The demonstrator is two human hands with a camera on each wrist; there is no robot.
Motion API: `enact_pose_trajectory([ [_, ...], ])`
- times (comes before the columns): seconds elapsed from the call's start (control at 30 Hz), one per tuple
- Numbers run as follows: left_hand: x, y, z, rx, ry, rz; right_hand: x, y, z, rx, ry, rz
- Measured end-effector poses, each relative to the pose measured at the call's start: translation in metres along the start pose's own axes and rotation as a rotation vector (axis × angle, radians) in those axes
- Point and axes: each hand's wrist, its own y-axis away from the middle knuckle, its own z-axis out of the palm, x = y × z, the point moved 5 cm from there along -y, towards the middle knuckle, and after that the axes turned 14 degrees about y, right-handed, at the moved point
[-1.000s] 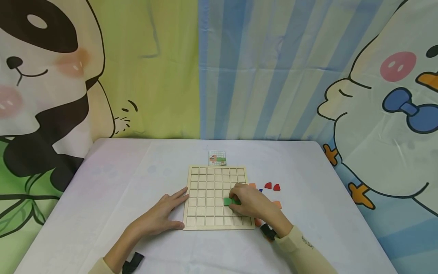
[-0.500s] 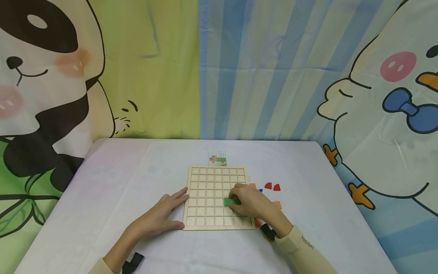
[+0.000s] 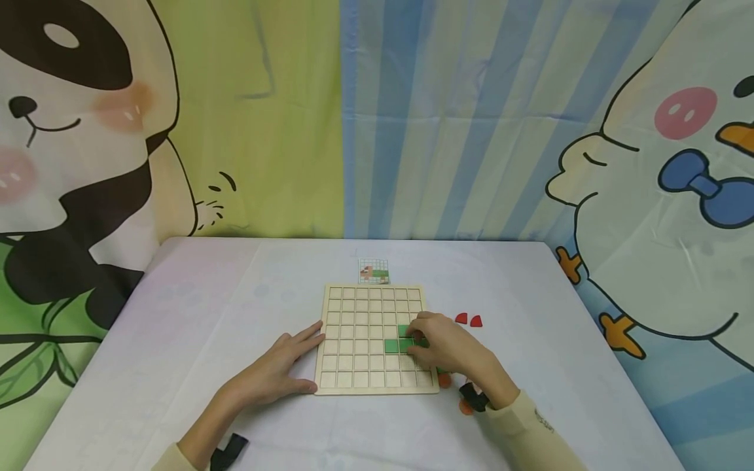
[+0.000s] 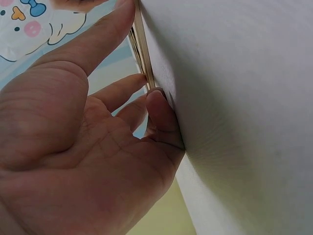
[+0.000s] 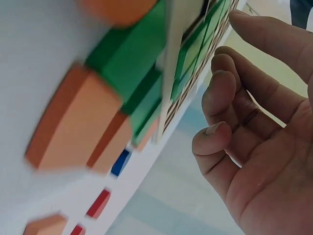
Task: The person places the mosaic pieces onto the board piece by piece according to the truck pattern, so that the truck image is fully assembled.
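A pale wooden grid board (image 3: pixel 355 347) lies on the table, with several green square tiles (image 3: pixel 391 346) set in its right-hand cells. My left hand (image 3: pixel 268 373) steadies the board's left side: fingertips at the edge, thumb by the near corner. In the left wrist view, the fingers of that left hand (image 4: pixel 98 132) meet the board's thin edge (image 4: pixel 142 44). My right hand (image 3: pixel 450 343) is over the right part of the board, partly covering the green tiles. The right wrist view shows the right hand (image 5: pixel 264 117) with loosely bent fingers, thumb and index apart, nothing visible between them.
A small picture card (image 3: pixel 374 271) lies beyond the board. Right of the board are two red pieces (image 3: pixel 461 318) and orange round pieces (image 3: pixel 444 381). The right wrist view also shows loose green blocks (image 5: pixel 129 54), an orange block (image 5: pixel 80 122) and a blue piece (image 5: pixel 121 162).
My right hand has shifted slightly to the right, uncovering more green tiles, including one in the row above. The left hand has stayed in place.
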Motion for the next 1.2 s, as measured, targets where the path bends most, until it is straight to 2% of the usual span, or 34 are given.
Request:
enact_pose_trajectory([
  [0.37,-0.001,-0.001,-0.001,0.0,-0.021,0.021,0.032,0.016,-0.009,0.015,-0.059,0.091],
  [0.67,0.0,0.0,-0.001,-0.002,-0.013,0.027,0.049,0.024,-0.01,0.013,-0.04,0.149],
  [1.2,0.0,-0.001,0.0,-0.004,0.001,0.017,0.055,0.034,-0.003,-0.014,-0.021,0.131],
])
